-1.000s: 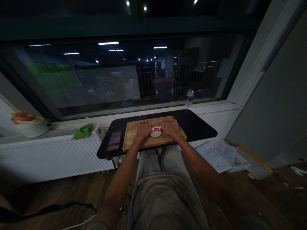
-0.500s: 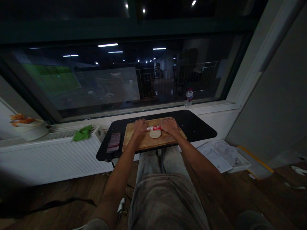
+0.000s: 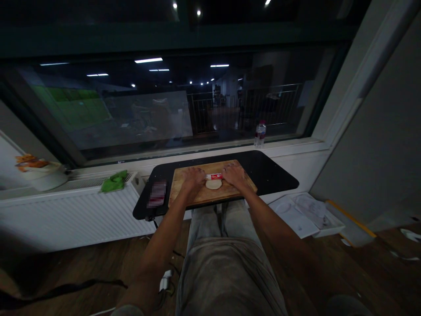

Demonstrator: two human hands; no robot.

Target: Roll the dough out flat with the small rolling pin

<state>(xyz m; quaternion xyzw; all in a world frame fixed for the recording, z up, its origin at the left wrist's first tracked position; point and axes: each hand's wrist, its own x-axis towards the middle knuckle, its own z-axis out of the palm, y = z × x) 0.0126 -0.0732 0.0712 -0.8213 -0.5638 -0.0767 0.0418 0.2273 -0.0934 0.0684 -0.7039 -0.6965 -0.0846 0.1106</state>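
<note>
The fingers (image 3: 193, 171) of the left hand (image 3: 194, 177) lie stretched forward and flat, palm down, over one end of a short red-and-white roller (image 3: 214, 177). The fingers of the right hand (image 3: 234, 174) lie the same way over the other end. At this size it cannot be told whether the fingers are parted or pressed together, but neither hand pinches or wraps the roller. Only the roller's middle shows between the two hands, and it lies crosswise to the person. Just on the near side of it, between the wrists and touching or almost touching the roller, lies a small pale round of dough (image 3: 213, 184), flat on a wooden board (image 3: 179, 193).

The board sits near the middle of a black table (image 3: 276, 173) with rounded corners, and both bare forearms reach over its near edge from the seated person's lap. A small blurred item (image 3: 157, 193) lies on the table to the left of the board.

Beyond the table runs a white windowsill below a wide dark window (image 3: 148, 109), which reflects ceiling lights. A plastic water bottle (image 3: 259, 134) stands upright on the sill to the right. At left, a green cloth (image 3: 113, 181) and a pale bowl (image 3: 41, 175) rest on top of a white radiator (image 3: 66, 215). Sheets of paper (image 3: 302, 210) lie on the wooden floor to the right of the table.
</note>
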